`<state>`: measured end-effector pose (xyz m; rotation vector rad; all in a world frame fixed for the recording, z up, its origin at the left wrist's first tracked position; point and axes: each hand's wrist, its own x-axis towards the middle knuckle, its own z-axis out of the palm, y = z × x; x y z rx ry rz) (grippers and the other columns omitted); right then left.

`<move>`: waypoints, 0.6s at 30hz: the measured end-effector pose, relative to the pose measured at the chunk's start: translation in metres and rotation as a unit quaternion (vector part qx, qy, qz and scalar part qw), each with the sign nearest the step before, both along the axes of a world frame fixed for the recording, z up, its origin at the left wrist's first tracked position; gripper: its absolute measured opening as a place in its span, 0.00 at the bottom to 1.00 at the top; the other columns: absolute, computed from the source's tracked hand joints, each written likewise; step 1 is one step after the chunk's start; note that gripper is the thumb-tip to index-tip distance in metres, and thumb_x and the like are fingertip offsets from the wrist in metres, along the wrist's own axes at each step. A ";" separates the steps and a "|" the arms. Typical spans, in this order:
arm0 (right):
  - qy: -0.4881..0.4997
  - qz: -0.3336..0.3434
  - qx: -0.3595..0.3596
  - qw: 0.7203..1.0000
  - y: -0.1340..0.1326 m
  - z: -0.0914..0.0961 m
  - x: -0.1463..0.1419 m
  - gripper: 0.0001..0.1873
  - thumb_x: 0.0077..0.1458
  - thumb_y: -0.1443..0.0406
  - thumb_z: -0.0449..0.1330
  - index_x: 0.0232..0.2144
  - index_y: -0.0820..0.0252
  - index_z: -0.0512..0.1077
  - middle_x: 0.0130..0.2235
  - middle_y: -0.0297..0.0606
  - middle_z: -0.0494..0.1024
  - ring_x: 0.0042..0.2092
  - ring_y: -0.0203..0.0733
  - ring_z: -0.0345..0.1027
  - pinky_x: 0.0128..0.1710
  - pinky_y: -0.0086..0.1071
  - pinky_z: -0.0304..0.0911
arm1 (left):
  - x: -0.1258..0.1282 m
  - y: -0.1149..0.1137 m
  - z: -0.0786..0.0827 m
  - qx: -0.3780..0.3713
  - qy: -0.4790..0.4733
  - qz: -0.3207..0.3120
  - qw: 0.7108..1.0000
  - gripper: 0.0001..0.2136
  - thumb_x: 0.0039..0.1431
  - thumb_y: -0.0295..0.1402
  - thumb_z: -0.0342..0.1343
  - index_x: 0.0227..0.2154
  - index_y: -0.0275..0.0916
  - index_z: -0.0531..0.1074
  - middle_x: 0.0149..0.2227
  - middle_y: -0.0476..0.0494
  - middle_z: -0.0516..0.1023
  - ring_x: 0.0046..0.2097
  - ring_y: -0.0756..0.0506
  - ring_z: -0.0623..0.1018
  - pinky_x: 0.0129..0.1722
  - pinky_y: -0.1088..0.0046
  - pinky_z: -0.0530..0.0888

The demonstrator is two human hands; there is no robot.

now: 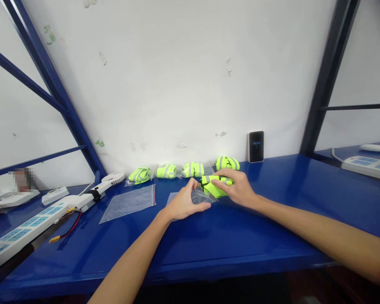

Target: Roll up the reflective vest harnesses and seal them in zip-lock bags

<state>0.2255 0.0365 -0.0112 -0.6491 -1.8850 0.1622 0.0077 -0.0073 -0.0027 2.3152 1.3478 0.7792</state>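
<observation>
In the head view, the left hand curls its fingers at the edge of a clear zip bag, seemingly pinching it. The right hand grips a folded neon-yellow reflective vest at the bag's mouth, above the blue table. Bagged vests line the wall behind; a flat zip bag lies left.

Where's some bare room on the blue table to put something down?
The biggest free patch is right of the black phone, behind the right forearm. Another strip runs along the front edge, below the left hand and right hand. It's crowded around the neon vest bundle, the bagged vests, the clear bags and the power strip.
</observation>
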 end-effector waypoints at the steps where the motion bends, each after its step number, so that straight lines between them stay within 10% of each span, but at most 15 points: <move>1: -0.009 0.004 0.002 1.000 0.001 0.000 0.001 0.10 0.57 0.59 0.62 0.35 0.60 0.75 0.36 0.40 0.80 0.37 0.44 0.74 0.39 0.35 0.67 | 0.000 0.000 0.000 0.000 -0.005 0.003 1.000 0.23 0.49 0.51 0.60 0.37 0.41 0.57 0.37 0.49 0.65 0.36 0.47 0.68 0.34 0.72 0.64; 11: -0.146 0.041 0.012 0.988 0.001 0.000 0.002 0.11 0.59 0.59 0.60 0.38 0.60 0.76 0.37 0.40 0.78 0.37 0.42 0.72 0.38 0.33 0.65 | 0.000 -0.001 0.001 0.012 0.007 -0.010 1.000 0.21 0.51 0.48 0.59 0.37 0.41 0.57 0.33 0.52 0.63 0.33 0.50 0.65 0.32 0.74 0.62; 18: -0.164 0.057 0.028 0.984 -0.002 0.001 0.003 0.11 0.60 0.59 0.59 0.38 0.59 0.75 0.39 0.40 0.78 0.38 0.41 0.72 0.39 0.32 0.65 | -0.010 0.005 0.008 0.142 0.064 0.015 0.988 0.23 0.49 0.51 0.62 0.41 0.41 0.66 0.43 0.44 0.74 0.47 0.41 0.73 0.50 0.61 0.66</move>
